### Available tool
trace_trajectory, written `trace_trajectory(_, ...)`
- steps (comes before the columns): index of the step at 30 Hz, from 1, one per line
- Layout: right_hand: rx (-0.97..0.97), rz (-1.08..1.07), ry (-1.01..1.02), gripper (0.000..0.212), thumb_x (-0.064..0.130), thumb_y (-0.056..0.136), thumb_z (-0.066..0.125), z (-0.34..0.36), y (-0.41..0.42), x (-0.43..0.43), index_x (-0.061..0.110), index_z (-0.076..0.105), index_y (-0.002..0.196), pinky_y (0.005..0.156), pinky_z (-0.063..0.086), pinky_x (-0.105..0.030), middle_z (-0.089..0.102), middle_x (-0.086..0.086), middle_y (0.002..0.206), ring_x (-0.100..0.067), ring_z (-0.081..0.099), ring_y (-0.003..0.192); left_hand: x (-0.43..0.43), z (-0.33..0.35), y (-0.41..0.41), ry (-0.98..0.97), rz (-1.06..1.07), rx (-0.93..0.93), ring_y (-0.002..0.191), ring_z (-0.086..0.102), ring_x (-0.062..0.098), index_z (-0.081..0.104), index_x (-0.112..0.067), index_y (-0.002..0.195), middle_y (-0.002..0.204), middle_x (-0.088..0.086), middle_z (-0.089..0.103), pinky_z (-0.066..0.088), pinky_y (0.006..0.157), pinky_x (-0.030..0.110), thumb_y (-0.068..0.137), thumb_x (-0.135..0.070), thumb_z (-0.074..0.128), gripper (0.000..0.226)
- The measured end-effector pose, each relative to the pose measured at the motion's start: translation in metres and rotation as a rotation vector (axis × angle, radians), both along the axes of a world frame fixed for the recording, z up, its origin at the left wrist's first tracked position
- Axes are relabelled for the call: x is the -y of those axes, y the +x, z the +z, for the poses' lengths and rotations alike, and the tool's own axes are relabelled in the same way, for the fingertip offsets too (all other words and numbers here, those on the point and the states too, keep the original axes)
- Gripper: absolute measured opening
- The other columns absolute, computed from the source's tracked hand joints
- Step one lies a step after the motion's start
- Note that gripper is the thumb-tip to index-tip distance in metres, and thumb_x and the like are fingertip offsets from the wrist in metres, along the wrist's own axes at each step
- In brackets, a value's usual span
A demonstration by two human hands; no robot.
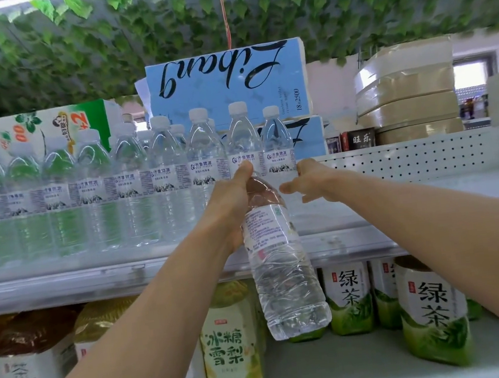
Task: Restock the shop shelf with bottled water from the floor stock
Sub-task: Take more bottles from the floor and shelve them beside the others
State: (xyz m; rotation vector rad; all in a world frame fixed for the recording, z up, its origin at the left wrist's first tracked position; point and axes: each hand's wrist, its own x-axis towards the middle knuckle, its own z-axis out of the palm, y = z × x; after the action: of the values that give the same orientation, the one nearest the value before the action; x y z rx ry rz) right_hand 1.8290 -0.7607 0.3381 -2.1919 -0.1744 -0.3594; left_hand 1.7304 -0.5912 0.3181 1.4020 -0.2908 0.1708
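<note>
Clear plastic, white label with fine dark print on the held bottle (284, 265). White caps, white labels with grey mountains along the shelf bottles (166, 173) — pale blue pack (224, 77) behind, black script. Green leaves (72, 38) overhead; green-and-white tea bottles (350, 298) below; white back panel (408, 156) dotted with holes.

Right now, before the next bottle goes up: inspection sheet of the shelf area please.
Surface: upper shelf white, bare stretch right of the row.
Job's things: water bottle row upright on it; held bottle tilted, base down.
Clutter: blue tissue packs and tan stacked bundles behind.
Hands: left hand grips held bottle's top; right hand at row's right end, grip unclear.
Cables: red cord hangs overhead.
Surroundings: leaf garland above; tea bottles on lower shelf.
</note>
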Motion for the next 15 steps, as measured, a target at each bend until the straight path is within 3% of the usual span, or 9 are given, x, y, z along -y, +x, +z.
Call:
trace_trajectory(6,-0.016,-0.041,-0.065,0.047,0.035,0.088,0.070,-0.001,-0.014,-0.001,0.010,0.050,0.123,0.098,0.051,-0.047,0.059,-0.009,0.126,-0.031,0.060,0.113,0.000,0.002,-0.005,0.030,0.010,0.014,0.076,0.065,0.031,0.064,-0.004,0.073,0.075,0.016,0.071,0.054,0.089,0.049,0.101,-0.040,0.049,0.048)
trace_trajectory(10,0.187,-0.090,-0.076,0.050,0.031,0.095,0.061,-0.009,-0.054,-0.006,0.003,0.046,0.134,0.096,0.046,-0.039,0.055,-0.012,0.131,-0.028,0.057,0.112,0.000,0.003,-0.013,0.051,0.028,0.044,0.069,0.068,0.030,0.064,-0.002,0.082,0.072,0.015,0.072,0.056,0.064,0.035,0.101,-0.039,0.048,0.045)
trace_trajectory(13,0.392,-0.058,0.003,0.046,0.024,0.097,0.058,-0.015,-0.095,-0.012,-0.009,0.050,0.128,0.104,0.044,-0.048,0.057,-0.024,0.129,-0.038,0.056,0.117,0.004,0.008,-0.022,0.028,0.057,0.065,0.067,0.067,0.027,0.064,-0.004,0.076,0.067,0.012,0.071,0.055,0.071,0.036,0.101,-0.038,0.051,0.044)
trace_trajectory(15,0.471,-0.009,0.046,0.037,0.030,0.097,0.057,-0.018,-0.123,-0.017,0.002,0.059,0.121,0.098,0.050,-0.046,0.066,-0.013,0.115,-0.029,0.062,0.107,0.007,0.014,-0.028,0.010,0.073,0.093,0.061,0.067,0.024,0.063,-0.006,0.075,0.062,0.009,0.070,0.055,0.067,0.034,0.101,-0.036,0.051,0.042)
